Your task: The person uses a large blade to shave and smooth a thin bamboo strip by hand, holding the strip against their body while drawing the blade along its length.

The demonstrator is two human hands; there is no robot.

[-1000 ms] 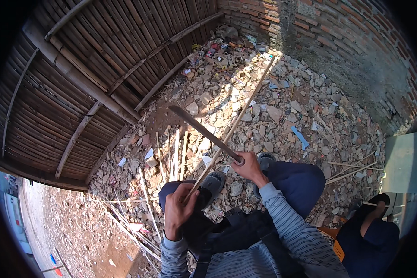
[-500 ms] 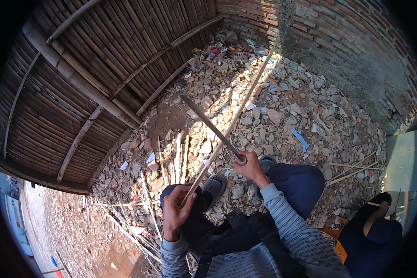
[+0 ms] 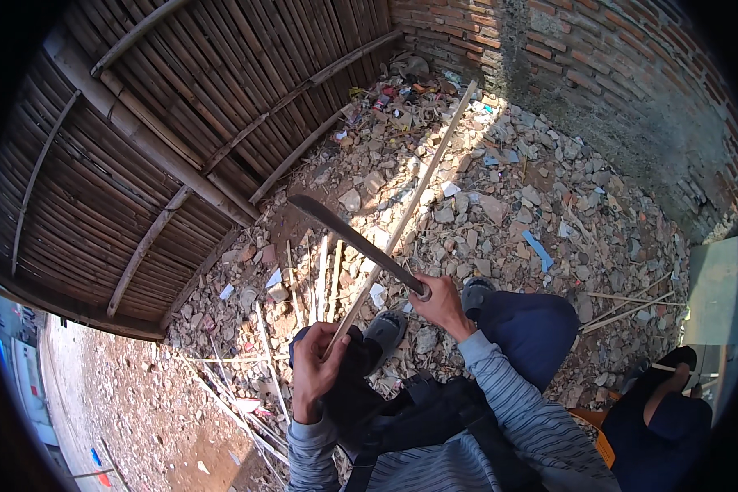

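Note:
My left hand (image 3: 316, 366) is closed around the near end of a long, pale bamboo strip (image 3: 433, 164), close to my left knee. From there the strip slants up and away to the right, over the rubble. In my right hand (image 3: 441, 307), fingers wrapped round its handle, is a machete (image 3: 346, 235) with a long dark blade. Its tip points to the far left. The blade crosses the strip a short way beyond my left hand; whether the two touch I cannot tell.
Broken stone and brick rubble (image 3: 500, 246) covers the ground. Thin bamboo strips (image 3: 269, 353) lie at the left and more at the right. A bamboo-slat wall (image 3: 221, 107) and a brick wall (image 3: 599, 90) meet at the back. Another person (image 3: 672, 410) sits at the lower right.
The machete's tip has swung toward the left and nearer to me, and its blade now shows broader. My left hand keeps its grip on the strip. The view has shifted slightly.

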